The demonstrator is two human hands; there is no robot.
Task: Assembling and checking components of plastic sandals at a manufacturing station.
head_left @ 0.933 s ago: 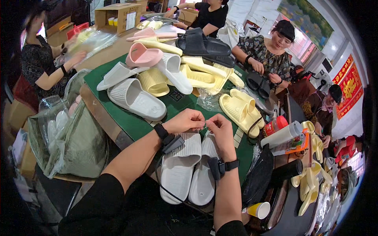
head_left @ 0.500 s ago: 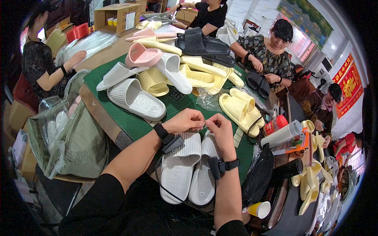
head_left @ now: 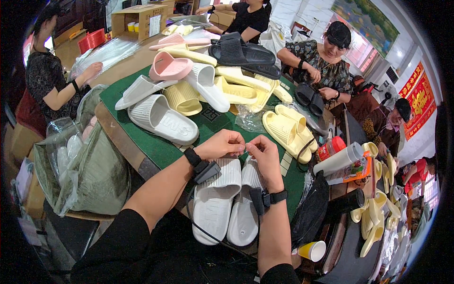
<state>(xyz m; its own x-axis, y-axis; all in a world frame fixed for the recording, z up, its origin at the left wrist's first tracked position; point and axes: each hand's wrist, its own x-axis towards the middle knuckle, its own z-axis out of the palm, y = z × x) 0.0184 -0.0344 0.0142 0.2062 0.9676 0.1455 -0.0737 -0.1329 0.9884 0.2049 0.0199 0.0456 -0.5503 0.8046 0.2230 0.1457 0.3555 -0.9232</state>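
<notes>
A pair of ribbed white slide slippers, the left one (head_left: 215, 206) and the right one (head_left: 243, 225), stands side by side close to me, toes pointing away. Over their toe ends my left hand (head_left: 223, 144) and my right hand (head_left: 265, 154) meet almost fingertip to fingertip. Each hand is closed in a pinch. Whatever lies between the fingertips is too small and thin to make out. Just beyond the hands is a green mat (head_left: 213, 124). To the right of my right hand lies a pair of yellow slippers (head_left: 288, 130) with a dark cord around it.
White, yellow, pink and black slippers are piled at the mat's far side, near a black pair (head_left: 246, 54). A bag of slippers (head_left: 90, 165) stands left. A white bottle (head_left: 338, 158) and yellow cup (head_left: 312, 251) are at right. Several co-workers surround the table; one handles black slippers (head_left: 309, 98).
</notes>
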